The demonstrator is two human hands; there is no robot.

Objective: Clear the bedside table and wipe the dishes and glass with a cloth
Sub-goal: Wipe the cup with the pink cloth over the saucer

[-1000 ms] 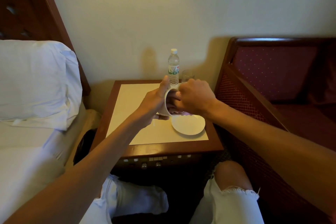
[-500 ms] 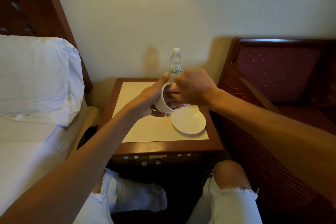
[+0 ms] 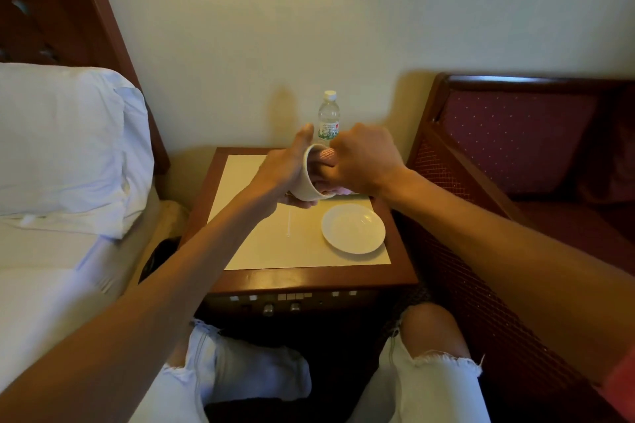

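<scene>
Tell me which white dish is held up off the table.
The cup, tilted in the left hand with the cloth inside; the saucer lies on the table.

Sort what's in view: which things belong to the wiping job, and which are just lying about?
Job: cup, pink cloth, saucer, water bottle, bedside table, left hand, right hand.
Lying about: pillow, bed, armchair.

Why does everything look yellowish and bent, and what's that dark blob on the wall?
Head view: warm, dim lighting tints everything; the wide lens bows the edges; the blob is a soft shadow left of the clear plastic water bottle.
</scene>
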